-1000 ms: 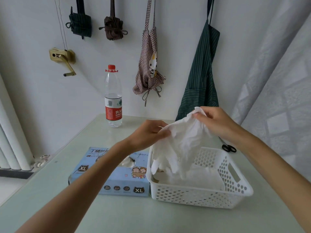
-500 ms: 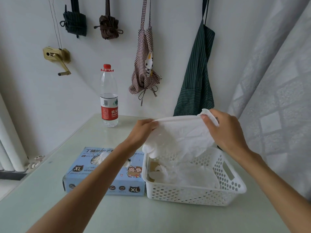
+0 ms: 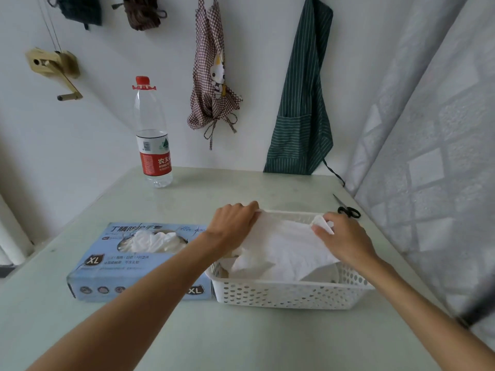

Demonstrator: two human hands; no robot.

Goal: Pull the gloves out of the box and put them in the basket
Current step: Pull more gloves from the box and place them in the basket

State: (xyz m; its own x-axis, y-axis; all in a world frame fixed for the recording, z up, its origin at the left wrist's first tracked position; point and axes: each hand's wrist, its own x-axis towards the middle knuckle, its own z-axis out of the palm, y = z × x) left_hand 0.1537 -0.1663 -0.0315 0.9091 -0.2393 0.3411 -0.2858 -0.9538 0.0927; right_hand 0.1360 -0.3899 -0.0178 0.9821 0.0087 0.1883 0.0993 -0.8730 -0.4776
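A white glove (image 3: pixel 284 250) is stretched flat over the white perforated basket (image 3: pixel 289 293). My left hand (image 3: pixel 233 226) pinches its left cuff edge at the basket's far left rim. Over the far right part of the basket, my right hand (image 3: pixel 342 239) pinches the glove's other corner. More white gloves lie under it inside the basket. The blue glove box (image 3: pixel 128 266), marked XL, lies just left of the basket, with white gloves (image 3: pixel 150 241) bulging from its top opening.
A water bottle (image 3: pixel 151 135) with a red cap stands at the back of the pale green table (image 3: pixel 241 344). Black scissors (image 3: pixel 348 210) lie behind the basket on the right. Aprons hang on the wall; a grey curtain borders the right side.
Both hands have come down with the glove, from chest height above the basket to its rim, and spread the glove out flat.
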